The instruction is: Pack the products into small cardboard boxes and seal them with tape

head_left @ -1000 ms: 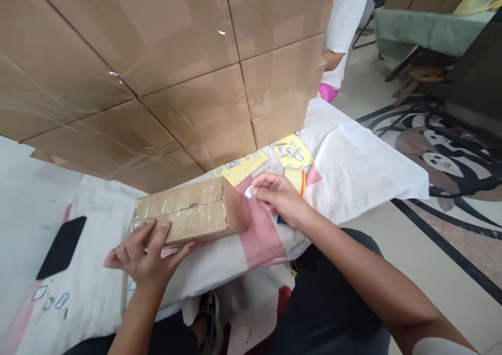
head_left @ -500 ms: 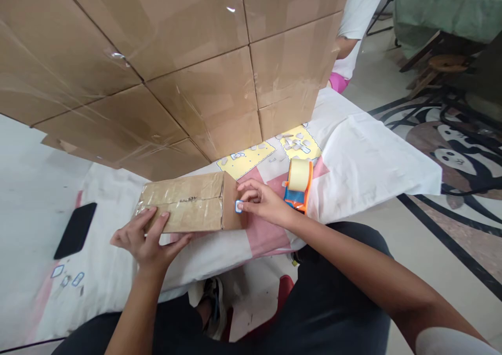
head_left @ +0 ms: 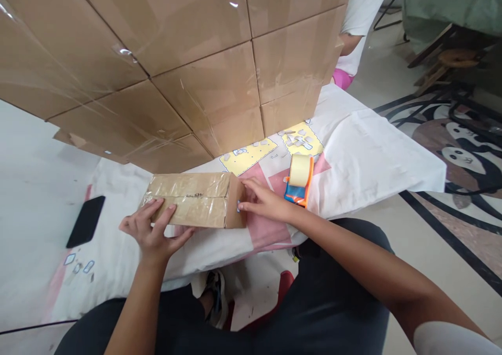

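A small taped cardboard box lies on the cloth-covered table in front of me. My left hand holds its left end, fingers spread over the top and thumb along the near side. At the right end face, my right hand has its thumb against a small blue-edged white sticker. The sticker is seen almost edge-on at the cardboard. The right forefinger reaches to the far upper edge of that face, apart from the thumb. Right of this hand stands an orange and blue tape dispenser with a wide roll.
Large taped cartons form a wall behind the box. A black phone lies at the left on the tablecloth. Beyond the cartons, another person's sleeve and arm show. A wooden stool stands at the upper right.
The sticker, pinched in my right hand earlier, is now against the box's end face. My right forefinger has straightened away from the thumb. My left hand stays on the box; the view has shifted slightly.
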Demonstrator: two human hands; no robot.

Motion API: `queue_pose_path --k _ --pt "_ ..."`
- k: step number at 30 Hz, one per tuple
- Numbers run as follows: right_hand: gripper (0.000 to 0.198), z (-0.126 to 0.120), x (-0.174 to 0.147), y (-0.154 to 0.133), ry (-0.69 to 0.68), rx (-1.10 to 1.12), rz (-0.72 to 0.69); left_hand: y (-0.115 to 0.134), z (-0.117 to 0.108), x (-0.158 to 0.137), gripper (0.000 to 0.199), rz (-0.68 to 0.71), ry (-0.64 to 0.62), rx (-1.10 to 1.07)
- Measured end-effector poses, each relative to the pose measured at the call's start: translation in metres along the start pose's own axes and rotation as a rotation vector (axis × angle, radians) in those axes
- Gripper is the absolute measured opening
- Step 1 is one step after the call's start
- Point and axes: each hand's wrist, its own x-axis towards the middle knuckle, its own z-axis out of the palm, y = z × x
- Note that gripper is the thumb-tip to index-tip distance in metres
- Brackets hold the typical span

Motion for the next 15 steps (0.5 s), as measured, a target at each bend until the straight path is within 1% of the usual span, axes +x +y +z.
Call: queue_pose_path --k 3,5,7,9,12,15 --pt "0.069 -0.002 -0.001 -0.002 -0.057 -0.014 -0.040 0.000 0.001 -0.001 0.067 -0.001 0.017 0.006" --pt "0.068 -0.002 -0.003 -0.005 -0.053 -0.034 -0.058 0.000 0.001 -0.001 0.067 0.020 0.058 0.004" --pt "0.063 0.000 -0.006 -0.007 -0.043 -0.046 -0.058 -0.001 0.002 0.000 0.066 0.054 0.108 0.014" --pt "0.058 0.001 -0.007 -0.006 -0.033 -0.036 -0.029 -0.002 0.005 0.003 0.065 0.095 0.145 0.048" --pt "0.059 0.002 -0.005 -0.001 -0.018 0.005 0.018 -0.006 0.009 0.008 0.067 0.167 0.184 0.079" --pt "0.061 0.004 -0.003 -0.002 -0.003 -0.038 0.037 -0.010 0.009 0.012 0.071 0.215 0.194 0.089"
